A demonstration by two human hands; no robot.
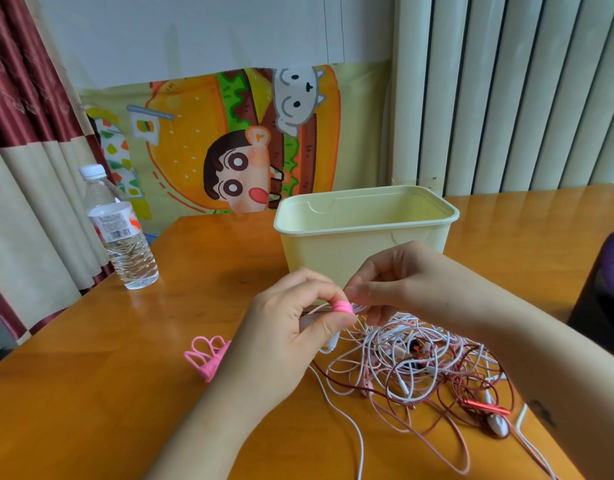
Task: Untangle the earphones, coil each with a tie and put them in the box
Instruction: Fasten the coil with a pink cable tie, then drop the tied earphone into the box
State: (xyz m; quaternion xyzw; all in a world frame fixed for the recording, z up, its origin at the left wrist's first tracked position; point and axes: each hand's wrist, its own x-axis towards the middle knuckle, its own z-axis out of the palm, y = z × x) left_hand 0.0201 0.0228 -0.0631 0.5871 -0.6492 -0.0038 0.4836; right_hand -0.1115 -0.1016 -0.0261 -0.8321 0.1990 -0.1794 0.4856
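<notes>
A tangle of white, pink and dark red earphone cables [416, 365] lies on the wooden table [125, 375], in front of a pale yellow box [364, 216]. My left hand [291, 327] pinches a pink tie [343, 306] wrapped round a bunch of white cable. My right hand [402, 282] pinches the same bunch from the right, just beside the tie. Both hands hover above the tangle, close in front of the box. More pink ties [206, 355] lie on the table to the left of my left wrist.
A clear water bottle [118, 230] stands at the table's left edge. A dark round object [603, 299] sits at the right edge. A cartoon cloth [229, 140] hangs behind the table, with curtains at left and right.
</notes>
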